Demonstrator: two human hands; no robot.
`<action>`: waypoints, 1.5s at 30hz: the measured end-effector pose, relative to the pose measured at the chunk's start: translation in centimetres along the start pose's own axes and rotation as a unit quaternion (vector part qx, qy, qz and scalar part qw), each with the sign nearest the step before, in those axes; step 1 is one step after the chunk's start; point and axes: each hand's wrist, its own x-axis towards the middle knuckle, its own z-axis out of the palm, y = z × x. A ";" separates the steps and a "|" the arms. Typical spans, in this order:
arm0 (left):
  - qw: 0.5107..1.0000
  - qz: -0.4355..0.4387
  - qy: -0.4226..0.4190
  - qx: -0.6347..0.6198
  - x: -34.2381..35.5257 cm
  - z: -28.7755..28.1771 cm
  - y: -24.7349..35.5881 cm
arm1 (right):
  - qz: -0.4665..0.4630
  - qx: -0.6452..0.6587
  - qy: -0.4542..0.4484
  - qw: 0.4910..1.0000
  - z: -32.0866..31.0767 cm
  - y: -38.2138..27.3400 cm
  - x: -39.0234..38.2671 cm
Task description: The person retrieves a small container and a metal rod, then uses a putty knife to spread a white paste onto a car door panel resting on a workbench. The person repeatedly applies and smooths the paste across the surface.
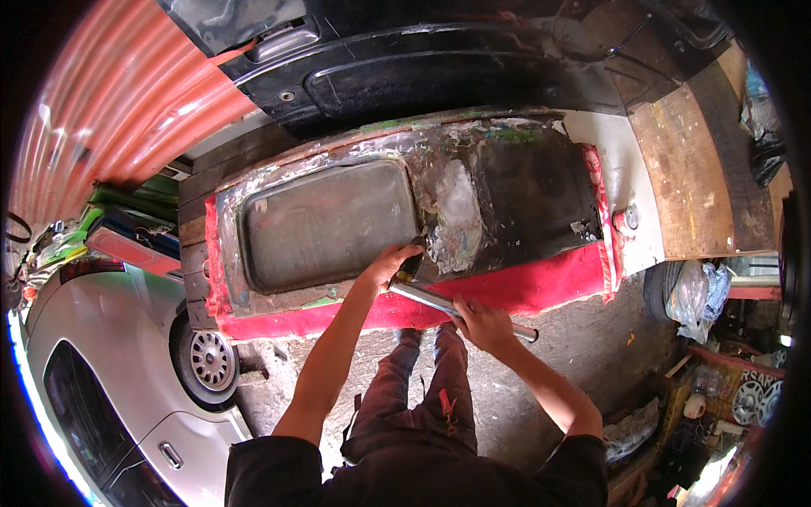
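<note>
In front of me a worn metal vehicle panel (pixel 329 226) lies flat, its paint stripped in patches. It has a rounded rectangular recess on the left and a pale rough patch (pixel 457 207) near the middle. A long tool with a silver metal tube (pixel 431 298) slants across its near edge. My left hand (pixel 394 265) is closed round the dark, partly yellow head of this tool, right over the panel. Farther down the tube, my right hand (pixel 483 324) grips it near its lower end. What the head touches underneath is hidden by my left hand.
Red cloth (pixel 524 280) lies under the panel on a plank bench (pixel 194 228). A large black vehicle panel (pixel 439 63) stands behind. A silver car (pixel 118 355) is at left, beside red corrugated sheeting (pixel 127 101). Shelves with clutter (pixel 718 406) stand at lower right.
</note>
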 end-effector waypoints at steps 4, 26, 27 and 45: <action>0.999 -0.035 -0.008 0.033 0.6 -1.6 -0.8 | -0.022 0.029 0.006 0.999 -1.3 -1.4 0.2; 0.994 -0.019 -0.053 0.098 0.0 -2.7 -0.2 | 0.008 0.009 0.009 1.000 1.5 1.1 0.3; 0.996 -0.039 -0.050 0.070 0.8 -3.3 -0.8 | 0.011 0.013 0.010 1.000 1.2 0.5 0.3; 0.994 -0.029 0.006 0.103 0.4 -1.8 -1.2 | -0.126 0.072 0.022 0.989 1.1 -2.1 -0.8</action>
